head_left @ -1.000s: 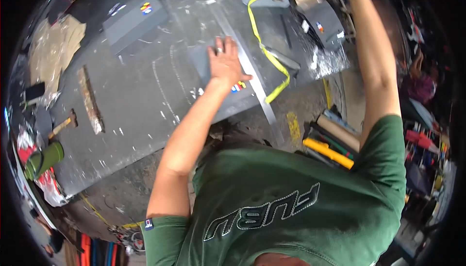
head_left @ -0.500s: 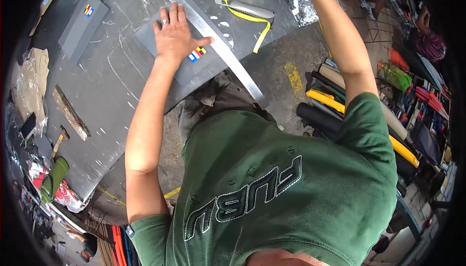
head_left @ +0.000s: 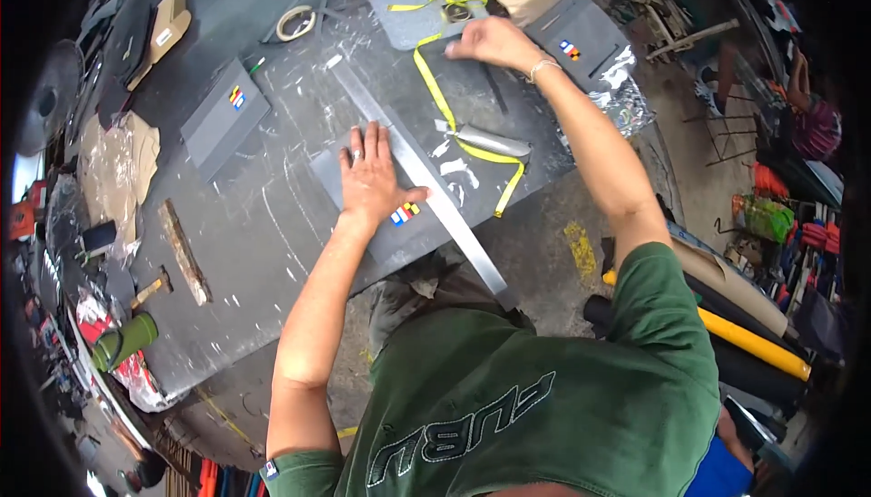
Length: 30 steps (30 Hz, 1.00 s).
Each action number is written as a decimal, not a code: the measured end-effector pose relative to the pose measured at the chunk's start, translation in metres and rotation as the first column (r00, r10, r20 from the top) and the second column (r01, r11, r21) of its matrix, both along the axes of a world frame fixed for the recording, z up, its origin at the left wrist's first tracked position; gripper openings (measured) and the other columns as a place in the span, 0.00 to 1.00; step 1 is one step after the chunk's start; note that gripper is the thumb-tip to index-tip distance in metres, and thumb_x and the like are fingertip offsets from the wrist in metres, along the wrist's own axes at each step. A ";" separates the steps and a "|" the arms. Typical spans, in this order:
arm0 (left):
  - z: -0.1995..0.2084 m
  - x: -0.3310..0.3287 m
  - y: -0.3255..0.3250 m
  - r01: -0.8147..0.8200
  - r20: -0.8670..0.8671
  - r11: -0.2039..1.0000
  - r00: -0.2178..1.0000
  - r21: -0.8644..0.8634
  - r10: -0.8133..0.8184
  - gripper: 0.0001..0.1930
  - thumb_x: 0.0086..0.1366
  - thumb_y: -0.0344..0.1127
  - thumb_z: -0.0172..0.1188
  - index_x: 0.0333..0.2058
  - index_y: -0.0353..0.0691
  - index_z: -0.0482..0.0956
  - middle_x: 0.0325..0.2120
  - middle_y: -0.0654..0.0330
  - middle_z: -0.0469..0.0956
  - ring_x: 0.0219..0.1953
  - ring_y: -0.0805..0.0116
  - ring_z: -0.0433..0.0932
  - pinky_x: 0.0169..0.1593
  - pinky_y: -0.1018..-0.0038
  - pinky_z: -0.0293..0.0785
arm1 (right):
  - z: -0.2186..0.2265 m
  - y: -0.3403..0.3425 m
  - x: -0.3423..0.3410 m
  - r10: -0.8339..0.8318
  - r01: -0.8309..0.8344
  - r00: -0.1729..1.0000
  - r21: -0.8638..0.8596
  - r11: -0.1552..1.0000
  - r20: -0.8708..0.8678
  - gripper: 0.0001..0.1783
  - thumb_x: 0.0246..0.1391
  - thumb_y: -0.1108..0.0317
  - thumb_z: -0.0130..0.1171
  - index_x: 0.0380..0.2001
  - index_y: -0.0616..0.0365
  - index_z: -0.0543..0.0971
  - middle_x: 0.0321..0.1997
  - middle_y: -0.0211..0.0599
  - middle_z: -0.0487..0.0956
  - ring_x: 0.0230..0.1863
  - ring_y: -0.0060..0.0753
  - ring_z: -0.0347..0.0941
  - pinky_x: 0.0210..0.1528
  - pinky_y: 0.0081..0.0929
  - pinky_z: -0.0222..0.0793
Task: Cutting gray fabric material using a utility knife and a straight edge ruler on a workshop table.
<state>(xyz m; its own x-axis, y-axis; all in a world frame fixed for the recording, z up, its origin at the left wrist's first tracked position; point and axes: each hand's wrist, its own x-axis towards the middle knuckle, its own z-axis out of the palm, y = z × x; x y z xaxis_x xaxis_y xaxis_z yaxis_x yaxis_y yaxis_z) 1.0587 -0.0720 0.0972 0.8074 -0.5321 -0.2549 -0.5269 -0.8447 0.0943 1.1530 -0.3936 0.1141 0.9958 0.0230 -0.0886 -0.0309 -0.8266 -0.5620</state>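
Observation:
My left hand (head_left: pixel 370 180) lies flat with spread fingers on a grey sheet (head_left: pixel 376 245) that bears a small multicoloured emblem. Its thumb reaches onto a long metal straightedge (head_left: pixel 426 180) lying slantwise across the sheet and past the table's near edge. Farther off to the right, my right hand (head_left: pixel 497 46) is closed, its fingers curled together; what they hold, if anything, I cannot make out. Close by that hand runs a yellow tape measure (head_left: pixel 434 80), bunched at its far end. A grey-handled utility knife (head_left: pixel 493 141) rests on the table beside the tape's near end.
Grey pieces with emblems lie left (head_left: pixel 213 130) and far right (head_left: pixel 581 30). A tape roll (head_left: pixel 295 24), a wood strip (head_left: pixel 184 252), a hammer (head_left: pixel 151 288) and a green roll (head_left: pixel 125 341) are on the dark table (head_left: pixel 245 225). Fabric rolls (head_left: pixel 753 343) stand at right.
The view has shifted, showing more of the table's far side. My right hand has come into full view beside the tape measure. My left hand stays flat on the sheet.

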 end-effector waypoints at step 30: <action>-0.002 0.004 -0.010 0.034 0.033 0.998 0.999 -0.061 -0.032 0.72 0.39 0.79 0.69 0.72 0.30 0.54 0.74 0.50 0.53 0.76 0.45 0.48 0.72 0.45 0.52 | -0.049 -0.010 0.106 0.355 0.082 0.850 -0.763 0.641 0.389 0.15 0.58 0.61 0.57 0.42 0.58 0.84 0.52 0.47 0.78 0.61 0.53 0.69 0.56 0.45 0.70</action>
